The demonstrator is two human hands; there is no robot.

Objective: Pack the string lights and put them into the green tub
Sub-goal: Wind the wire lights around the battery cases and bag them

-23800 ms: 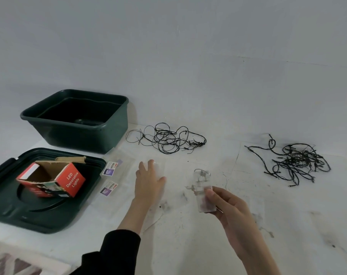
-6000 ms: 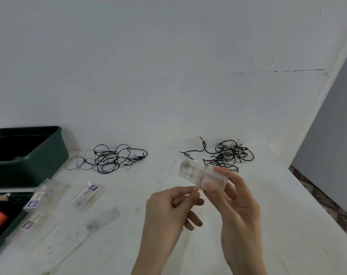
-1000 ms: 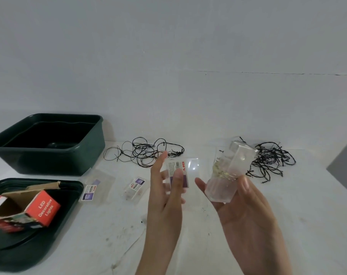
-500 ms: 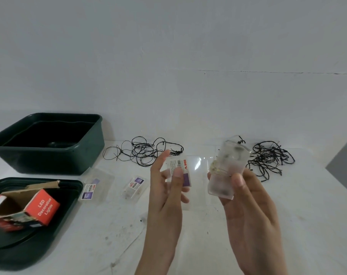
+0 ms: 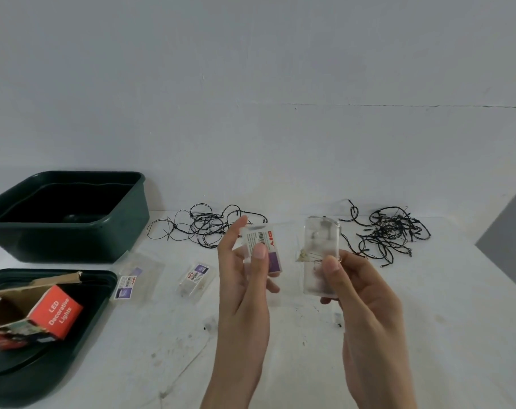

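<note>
A: Far left?
B: Green tub [image 5: 73, 240] by the wall. Lid [image 5: 29, 373] in front of it, red box [image 5: 53, 314] on top. A labelled packet [image 5: 129, 281] lies flat to the right of the lid.
A: Hands?
B: Left hand [image 5: 245, 290] pinches a labelled clear bag [image 5: 262, 246]. Just beside it is the string-light pack [image 5: 321, 249], upright and off the table, gripped by the right hand [image 5: 366, 305]. Black wire tangle [image 5: 389, 234] behind.

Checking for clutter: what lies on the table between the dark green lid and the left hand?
Head view: a clear labelled packet lies beside the dark green lid, a second packet nearer the left hand.
</note>
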